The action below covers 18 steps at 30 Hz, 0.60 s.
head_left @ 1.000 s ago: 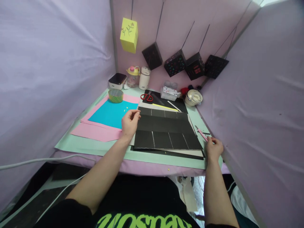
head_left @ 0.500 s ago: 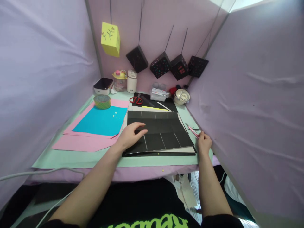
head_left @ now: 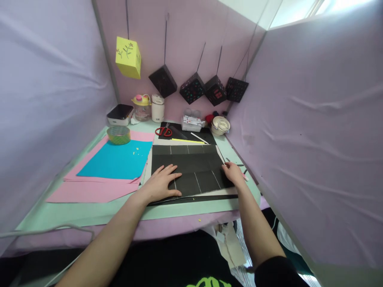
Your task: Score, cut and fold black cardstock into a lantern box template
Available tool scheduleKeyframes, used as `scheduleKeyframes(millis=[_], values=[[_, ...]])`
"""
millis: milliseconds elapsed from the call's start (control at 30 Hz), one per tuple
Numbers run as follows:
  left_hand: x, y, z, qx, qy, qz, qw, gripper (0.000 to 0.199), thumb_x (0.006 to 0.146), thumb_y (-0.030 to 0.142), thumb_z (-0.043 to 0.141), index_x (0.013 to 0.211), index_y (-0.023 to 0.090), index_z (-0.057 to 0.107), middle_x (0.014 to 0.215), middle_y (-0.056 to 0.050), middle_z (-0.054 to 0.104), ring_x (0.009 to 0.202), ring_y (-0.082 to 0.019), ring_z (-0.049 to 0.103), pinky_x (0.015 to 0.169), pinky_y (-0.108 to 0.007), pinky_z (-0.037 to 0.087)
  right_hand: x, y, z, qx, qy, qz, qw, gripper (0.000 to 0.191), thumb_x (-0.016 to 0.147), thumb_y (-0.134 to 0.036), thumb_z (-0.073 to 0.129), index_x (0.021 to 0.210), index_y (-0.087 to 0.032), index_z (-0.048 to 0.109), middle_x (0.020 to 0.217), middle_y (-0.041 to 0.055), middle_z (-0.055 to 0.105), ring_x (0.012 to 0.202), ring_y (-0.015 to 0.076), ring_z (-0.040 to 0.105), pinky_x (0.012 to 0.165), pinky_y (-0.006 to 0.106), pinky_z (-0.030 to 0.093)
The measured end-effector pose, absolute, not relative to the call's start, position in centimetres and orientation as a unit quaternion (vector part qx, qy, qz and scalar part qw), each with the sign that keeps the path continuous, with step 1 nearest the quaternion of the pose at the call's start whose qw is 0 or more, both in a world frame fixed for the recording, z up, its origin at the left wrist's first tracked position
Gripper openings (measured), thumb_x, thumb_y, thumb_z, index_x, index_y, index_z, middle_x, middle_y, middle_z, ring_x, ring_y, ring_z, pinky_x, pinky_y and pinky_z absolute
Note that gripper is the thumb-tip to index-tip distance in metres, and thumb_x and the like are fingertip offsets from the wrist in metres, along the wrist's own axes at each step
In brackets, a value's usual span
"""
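Observation:
A black card sheet (head_left: 194, 161) with white lines marked across it lies in front of me on paler and dark sheets. My left hand (head_left: 163, 181) rests flat on its left part, fingers spread. At the sheet's right edge is my right hand (head_left: 233, 173), its fingers closed on the margin; the thumb is partly hidden. A pink craft knife (head_left: 245, 177) lies on the table just beyond that hand, partly covered by it.
Left of the sheet are blue paper (head_left: 116, 159), pink paper (head_left: 86, 192) and a tape roll (head_left: 119, 135). Behind it lie red-handled scissors (head_left: 163, 131), a yellow strip (head_left: 188, 140) and a box of markers (head_left: 192, 122). A yellow cube (head_left: 128, 57) and several black cubes hang above.
My right hand has left the craft knife on the table and moved left to the sheet's edge. My left hand has lowered and flattened onto the black sheet. The view has shifted.

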<state>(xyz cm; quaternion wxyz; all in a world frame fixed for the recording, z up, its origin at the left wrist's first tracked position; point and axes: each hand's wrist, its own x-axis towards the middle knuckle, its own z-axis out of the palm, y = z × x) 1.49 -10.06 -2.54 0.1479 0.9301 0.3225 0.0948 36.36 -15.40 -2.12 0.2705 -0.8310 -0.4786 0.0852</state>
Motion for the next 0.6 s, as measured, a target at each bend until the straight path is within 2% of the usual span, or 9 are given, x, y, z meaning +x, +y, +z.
scheduleKeyframes(millis=[133, 233, 300, 433, 600], values=[[1.4, -10.1, -2.7, 0.93, 0.32, 0.107, 0.147, 0.082, 0.071, 0.077, 0.057, 0.137, 0.029, 0.051, 0.154, -0.008, 0.032, 0.144, -0.029, 0.025, 0.117, -0.048, 0.016, 36.2, -13.4, -1.5, -0.859, -0.44, 0.118, 0.232, 0.038, 0.08, -0.038, 0.058, 0.102, -0.01, 0.07, 0.087, 0.0141, 0.072, 0.079, 0.0249, 0.065, 0.071, 0.031, 0.045], [1.4, -10.2, -2.7, 0.928, 0.321, 0.116, 0.149, 0.081, 0.071, 0.077, 0.057, 0.136, 0.029, 0.052, 0.154, -0.009, 0.033, 0.143, -0.029, 0.026, 0.117, -0.048, 0.016, 36.8, -12.5, -1.2, -0.871, -0.428, 0.125, 0.207, 0.032, 0.078, -0.036, 0.062, 0.09, -0.008, 0.071, 0.079, 0.0143, 0.07, 0.074, 0.0254, 0.064, 0.067, 0.031, 0.042], [1.4, -10.2, -2.7, 0.927, 0.321, 0.119, 0.15, 0.081, 0.071, 0.076, 0.058, 0.135, 0.028, 0.052, 0.154, -0.009, 0.034, 0.143, -0.029, 0.026, 0.117, -0.048, 0.016, 37.3, -12.2, -0.9, -0.87, -0.432, 0.135, 0.198, 0.027, 0.076, -0.037, 0.063, 0.081, -0.011, 0.07, 0.07, 0.0107, 0.068, 0.068, 0.0233, 0.062, 0.063, 0.029, 0.04], [1.5, -10.3, -2.6, 0.928, 0.321, 0.115, 0.15, 0.08, 0.071, 0.075, 0.059, 0.136, 0.028, 0.052, 0.154, -0.01, 0.033, 0.143, -0.029, 0.026, 0.116, -0.049, 0.016, 38.0, -12.4, -0.6, -0.864, -0.436, 0.143, 0.208, 0.026, 0.078, -0.039, 0.059, 0.072, -0.015, 0.068, 0.056, 0.0037, 0.06, 0.06, 0.019, 0.057, 0.059, 0.027, 0.037], [1.5, -10.4, -2.4, 0.925, 0.328, 0.114, 0.153, 0.081, 0.071, 0.075, 0.06, 0.135, 0.028, 0.053, 0.154, -0.01, 0.033, 0.144, -0.029, 0.025, 0.117, -0.049, 0.016, 37.5, -12.8, -0.6, -0.849, -0.439, 0.168, 0.241, 0.025, 0.073, -0.039, 0.064, 0.061, -0.017, 0.062, 0.051, 0.0011, 0.055, 0.052, 0.0158, 0.051, 0.053, 0.026, 0.034]])
